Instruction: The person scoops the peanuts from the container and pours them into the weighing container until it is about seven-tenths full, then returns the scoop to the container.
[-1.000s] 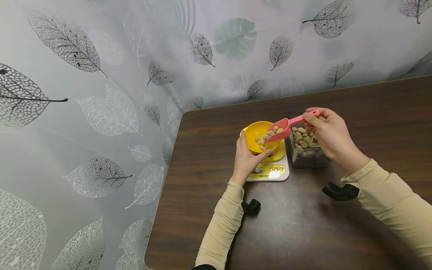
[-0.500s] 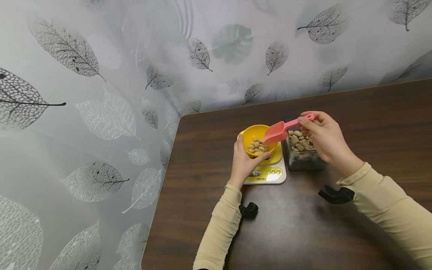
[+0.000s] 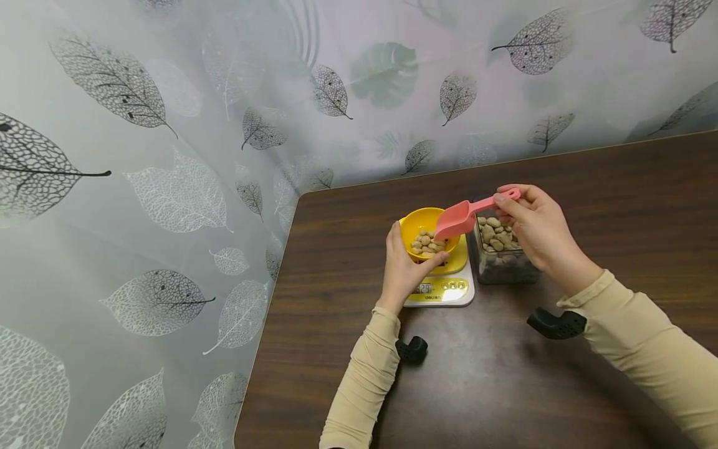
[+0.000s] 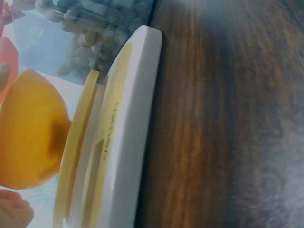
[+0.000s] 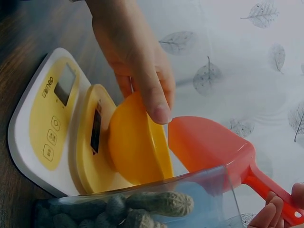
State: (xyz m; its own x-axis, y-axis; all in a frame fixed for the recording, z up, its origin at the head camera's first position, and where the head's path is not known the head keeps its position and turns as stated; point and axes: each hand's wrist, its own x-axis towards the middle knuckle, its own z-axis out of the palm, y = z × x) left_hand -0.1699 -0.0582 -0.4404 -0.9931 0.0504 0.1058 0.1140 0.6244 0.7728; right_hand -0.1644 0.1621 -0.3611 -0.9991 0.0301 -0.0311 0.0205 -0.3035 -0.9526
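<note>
My left hand (image 3: 404, 271) grips a yellow bowl (image 3: 414, 221) by its sides, thumb on the near right of the rim. Several peanuts (image 3: 429, 242) lie in the bowl's bottom. The bowl is at the plate of a white and yellow kitchen scale (image 3: 457, 298), whose display is partly covered by the hand. My right hand (image 3: 544, 234) pinches the handle of a pink scoop (image 3: 455, 221), its blade tipped over the bowl's right rim. No peanuts show in the scoop. In the right wrist view the scoop's lip (image 5: 185, 137) is close beside the bowl (image 5: 133, 142).
A clear container (image 3: 507, 272) full of peanuts (image 3: 496, 237) stands right of the scale, under the scoop's handle. Both are on a dark wooden table (image 3: 477, 386). Leaf-patterned wall covering (image 3: 387, 118) borders its back and left edges.
The peanuts in the scoop have slid into the bowl, and the scoop has tipped further, moving slightly left. The left hand keeps its hold on the bowl. The scale's reading has changed.
</note>
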